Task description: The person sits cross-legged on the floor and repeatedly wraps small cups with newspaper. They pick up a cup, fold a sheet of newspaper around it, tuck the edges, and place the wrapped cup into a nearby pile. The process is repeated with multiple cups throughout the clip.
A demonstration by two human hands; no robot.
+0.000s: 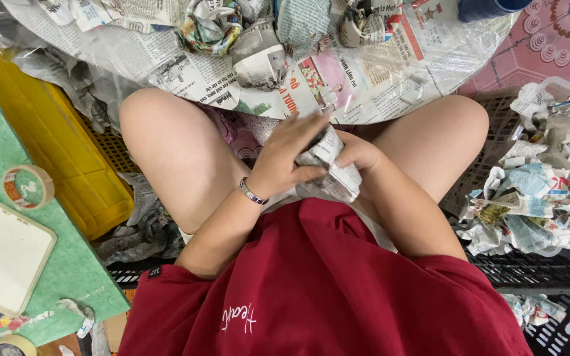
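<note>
Two hands meet over the person's lap in the head view: the left hand and right hand clamp a newspaper-wrapped bundle between them, pressing the paper tight; finished bundles fill the basket alongside.

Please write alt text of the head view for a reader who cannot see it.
Both hands, left hand and right hand, press a newspaper-wrapped bundle over the seated person's lap. Loose newspaper sheets lie ahead, and a basket of wrapped bundles stands at right.
</note>
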